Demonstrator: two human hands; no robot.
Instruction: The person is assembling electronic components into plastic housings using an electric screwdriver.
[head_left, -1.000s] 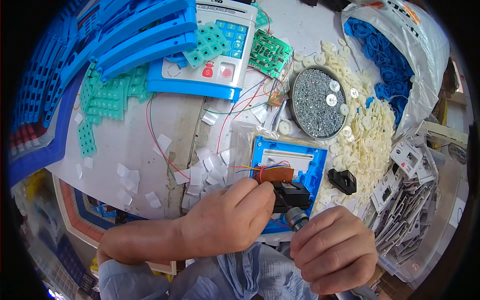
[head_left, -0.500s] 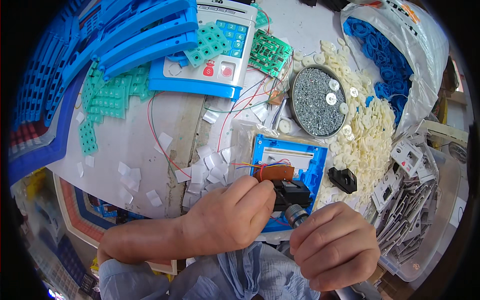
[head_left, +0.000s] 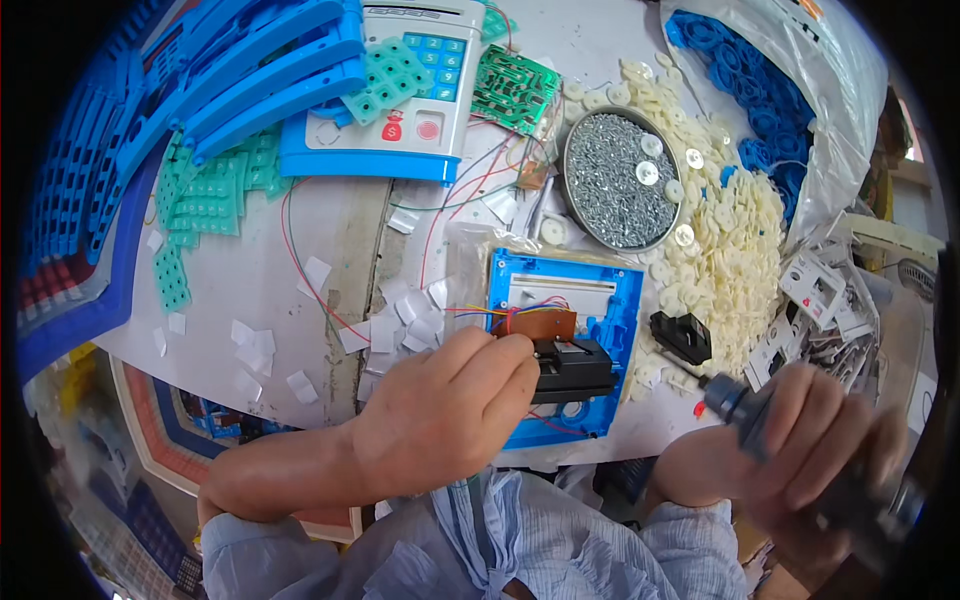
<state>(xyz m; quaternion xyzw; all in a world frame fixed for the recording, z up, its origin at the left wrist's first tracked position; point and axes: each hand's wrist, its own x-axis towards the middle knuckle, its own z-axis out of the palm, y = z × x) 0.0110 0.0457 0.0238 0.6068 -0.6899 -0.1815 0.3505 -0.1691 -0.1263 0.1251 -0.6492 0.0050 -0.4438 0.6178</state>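
Note:
My left hand (head_left: 445,405) is closed, with its fingertips against the left end of a black plastic mechanism (head_left: 578,372). Whatever those fingers pinch is hidden. The mechanism sits inside a blue plastic housing (head_left: 625,300), beside a brown circuit board (head_left: 548,325) with thin coloured wires. Off to the right of the housing, my right hand (head_left: 810,440) wraps round a power screwdriver (head_left: 745,412), slightly blurred. Its long bit points up and left, apart from the housing, and passes near a loose black plastic part (head_left: 682,338).
Behind the housing stands a round tin of screws (head_left: 620,180), amid a heap of cream plastic discs (head_left: 735,230). A blue-and-white keypad case (head_left: 370,165), green circuit board (head_left: 515,90) and teal rubber keypads (head_left: 205,200) lie farther left. A bag of blue parts (head_left: 850,110) is far right.
My right hand has swung the screwdriver rightward, off the black mechanism and clear of the housing. The left hand stays at the mechanism. The whole view has shifted slightly.

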